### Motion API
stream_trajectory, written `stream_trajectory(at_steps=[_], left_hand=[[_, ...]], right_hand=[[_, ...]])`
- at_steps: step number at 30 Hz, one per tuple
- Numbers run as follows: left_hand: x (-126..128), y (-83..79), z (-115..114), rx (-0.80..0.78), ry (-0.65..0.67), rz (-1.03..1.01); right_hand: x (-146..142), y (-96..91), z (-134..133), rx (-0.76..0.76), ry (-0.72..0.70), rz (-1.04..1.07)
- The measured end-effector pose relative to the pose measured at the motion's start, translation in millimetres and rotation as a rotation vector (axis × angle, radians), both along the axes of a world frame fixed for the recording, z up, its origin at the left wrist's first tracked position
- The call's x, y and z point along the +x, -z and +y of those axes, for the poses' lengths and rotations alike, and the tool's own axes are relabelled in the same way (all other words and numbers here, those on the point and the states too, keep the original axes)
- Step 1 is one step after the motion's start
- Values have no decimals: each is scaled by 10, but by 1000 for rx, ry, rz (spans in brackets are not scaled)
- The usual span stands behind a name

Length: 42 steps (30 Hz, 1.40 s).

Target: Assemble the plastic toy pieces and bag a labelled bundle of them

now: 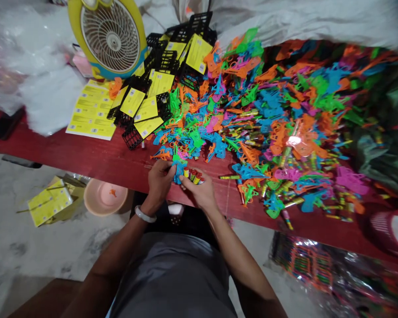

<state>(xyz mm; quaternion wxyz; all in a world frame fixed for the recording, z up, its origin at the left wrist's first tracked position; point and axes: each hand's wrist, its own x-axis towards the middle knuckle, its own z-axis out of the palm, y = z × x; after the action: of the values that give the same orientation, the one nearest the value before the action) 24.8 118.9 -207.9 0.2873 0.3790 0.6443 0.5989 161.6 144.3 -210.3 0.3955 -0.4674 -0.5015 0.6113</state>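
Note:
At the table's front edge, my left hand [159, 180] pinches a small blue plastic toy piece [178, 171], and a green piece [177, 155] shows just above it. My right hand [201, 191] is closed around several short tubes [195, 176] with red and yellow wrapping, its thumb touching the blue piece. The hands are close together. Just beyond them spreads a big heap of plastic toy pieces [199, 137] in blue, green, orange and pink, with more wrapped tubes mixed in.
Black plastic frames with yellow cards [132, 102] lie at the back left, beside a yellow fan [114, 39]. Yellow card sheets [93, 110] rest on the red table [69, 152]. On the floor stand a pink basin [97, 201] and a plastic bag of colourful goods [305, 265].

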Motion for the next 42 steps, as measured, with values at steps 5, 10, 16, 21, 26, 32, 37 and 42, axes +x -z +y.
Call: stream_trajectory(at_steps=[5, 10, 16, 21, 26, 32, 37, 42], left_hand=[[81, -28, 54, 11, 6, -345], [29, -151, 43, 24, 107, -327], [-217, -262, 66, -188, 367, -563], [-217, -118, 111, -250, 644, -585], [-81, -22, 83, -167, 234, -432], [127, -32, -42, -264, 369, -849], [191, -31, 11, -195, 263, -1028], [160, -145, -26, -81, 121, -916]], right_hand=[[-83, 107, -190, 331, 111, -201], [-41, 129, -155, 259, 160, -147], [189, -12, 99, -111, 26, 185], [252, -29, 187, -150, 29, 240], [192, 47, 160, -23, 271, 213], [247, 85, 152, 640, 120, 9], [327, 13, 194, 795, -176, -40], [435, -31, 124, 505, -26, -253]])
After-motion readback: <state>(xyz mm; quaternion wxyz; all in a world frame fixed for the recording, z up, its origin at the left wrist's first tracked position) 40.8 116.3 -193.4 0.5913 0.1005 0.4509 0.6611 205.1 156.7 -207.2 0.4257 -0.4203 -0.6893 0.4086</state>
